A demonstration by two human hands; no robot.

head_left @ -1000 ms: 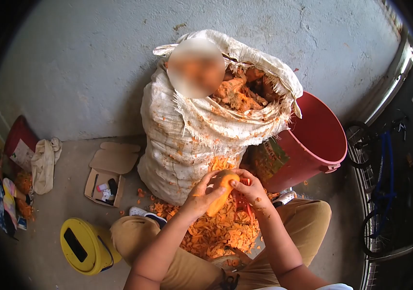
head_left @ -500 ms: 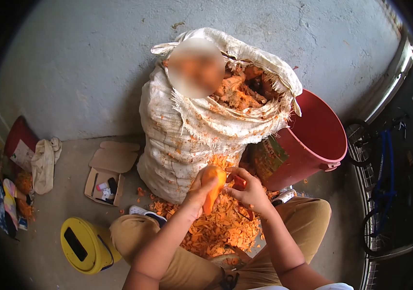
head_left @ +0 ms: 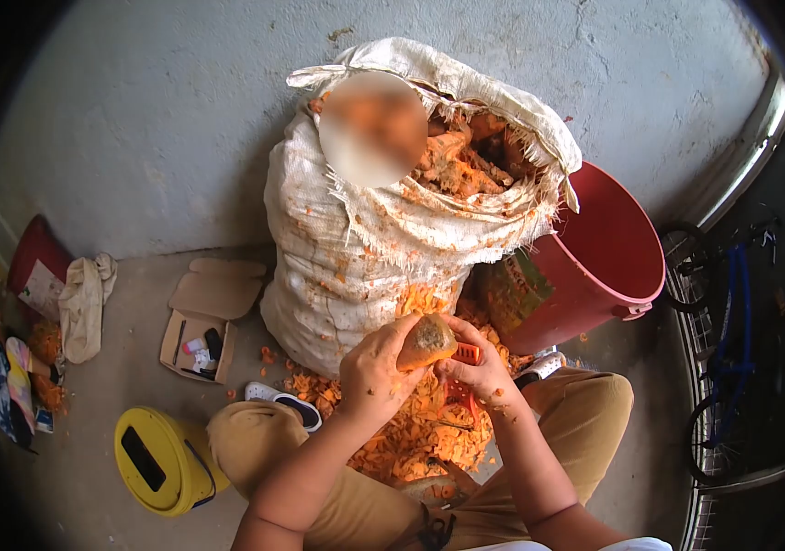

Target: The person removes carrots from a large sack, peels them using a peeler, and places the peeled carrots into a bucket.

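Observation:
An orange root point(head_left: 426, 343) with a brownish end is held up between my hands, above a heap of orange peelings point(head_left: 425, 432) on the floor. My left hand point(head_left: 380, 369) is wrapped round the root's left side. In my right hand point(head_left: 482, 375) is a red tool point(head_left: 468, 354) with slots, its lower part hanging below the fingers; the fingertips of this hand also touch the root. Behind the heap stands a white woven sack point(head_left: 337, 266), its open top full of orange, dirt-marked pieces.
A red bucket point(head_left: 608, 248) leans beside the sack. To the left are an open cardboard box point(head_left: 218, 294) with small items and a yellow lidded bucket point(head_left: 168, 473) with a dark phone-like object on top. A bicycle point(head_left: 732, 358) stands at the right.
The root has been turned so its brownish end shows. My right hand, apart from the root half a second ago, touches it again. The view has shifted slightly.

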